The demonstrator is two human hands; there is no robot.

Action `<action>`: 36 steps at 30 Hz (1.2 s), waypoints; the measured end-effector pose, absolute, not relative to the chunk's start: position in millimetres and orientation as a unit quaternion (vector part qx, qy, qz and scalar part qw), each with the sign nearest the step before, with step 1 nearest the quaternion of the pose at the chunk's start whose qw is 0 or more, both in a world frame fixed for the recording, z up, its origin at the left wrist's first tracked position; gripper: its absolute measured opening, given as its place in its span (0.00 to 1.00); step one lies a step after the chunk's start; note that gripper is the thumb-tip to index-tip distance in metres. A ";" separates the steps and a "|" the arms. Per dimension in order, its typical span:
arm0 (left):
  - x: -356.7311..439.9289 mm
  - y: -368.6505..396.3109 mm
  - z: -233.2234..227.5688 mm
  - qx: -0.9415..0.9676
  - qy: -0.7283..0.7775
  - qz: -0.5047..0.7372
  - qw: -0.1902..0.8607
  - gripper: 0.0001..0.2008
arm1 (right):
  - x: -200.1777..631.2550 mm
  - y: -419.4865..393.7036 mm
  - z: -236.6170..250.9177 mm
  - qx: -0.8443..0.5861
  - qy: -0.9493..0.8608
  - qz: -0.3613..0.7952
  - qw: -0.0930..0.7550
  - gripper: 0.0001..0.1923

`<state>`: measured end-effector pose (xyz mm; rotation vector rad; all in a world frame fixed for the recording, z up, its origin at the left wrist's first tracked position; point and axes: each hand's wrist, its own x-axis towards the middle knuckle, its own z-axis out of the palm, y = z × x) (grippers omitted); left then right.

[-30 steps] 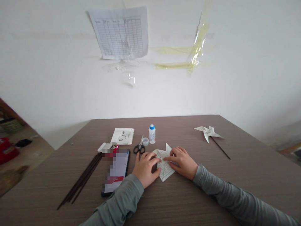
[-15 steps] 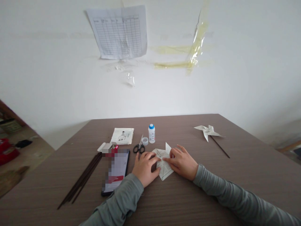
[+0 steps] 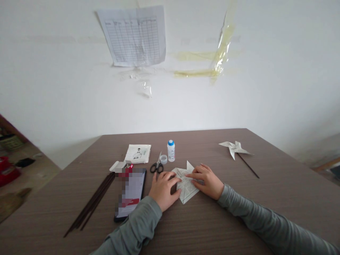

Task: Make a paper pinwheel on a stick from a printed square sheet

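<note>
Both hands lie flat on the folded printed paper near the table's front edge: left hand pinning its left side, right hand spread over the right. One point juts toward the far edge; its print is too small to read.

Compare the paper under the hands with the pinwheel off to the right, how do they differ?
The folded paper lies flat under both hands; the pinwheel lies untouched, far right. The paper has no stick; the pinwheel sits on a dark stick. The paper shows printed lines; the pinwheel looks plain. Both are pale paper on the table.
</note>
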<state>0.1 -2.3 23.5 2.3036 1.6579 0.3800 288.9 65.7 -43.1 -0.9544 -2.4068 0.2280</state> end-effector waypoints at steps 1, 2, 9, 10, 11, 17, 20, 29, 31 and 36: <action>0.8 -2.3 24.3 0.797 0.574 0.126 0.137 0.19 | 288.4 64.9 -42.8 -0.351 -0.895 0.077 0.264 0.24; 1.3 -2.3 24.8 0.797 0.575 0.123 0.136 0.19 | 287.5 63.8 -42.2 -0.349 -0.898 0.066 0.258 0.23; -1.0 -1.7 20.7 0.795 0.572 0.149 0.136 0.17 | 280.4 53.4 -31.2 -0.355 -0.907 -0.001 0.224 0.22; -1.2 -1.8 20.6 0.795 0.572 0.150 0.137 0.17 | 280.7 52.8 -29.8 -0.354 -0.909 -0.003 0.219 0.23; -1.2 -1.9 20.9 0.795 0.572 0.149 0.137 0.17 | 281.3 52.9 -28.9 -0.355 -0.909 0.000 0.217 0.23; 0.7 -3.0 25.2 0.790 0.581 0.135 0.139 0.18 | 290.2 65.1 -33.3 -0.387 -0.885 0.111 0.234 0.22; -0.1 -3.0 24.7 0.787 0.582 0.145 0.142 0.18 | 294.7 68.3 -37.7 -0.385 -0.877 0.125 0.258 0.22; 0.0 -2.8 23.8 0.789 0.583 0.138 0.139 0.18 | 287.7 57.3 -36.6 -0.350 -0.904 0.010 0.246 0.24; 0.0 -3.4 24.8 0.789 0.583 0.130 0.139 0.19 | 286.6 57.3 -35.3 -0.350 -0.904 0.004 0.246 0.24; -2.7 -3.0 21.4 0.793 0.577 0.142 0.138 0.18 | 287.4 58.2 -36.5 -0.332 -0.907 0.026 0.260 0.22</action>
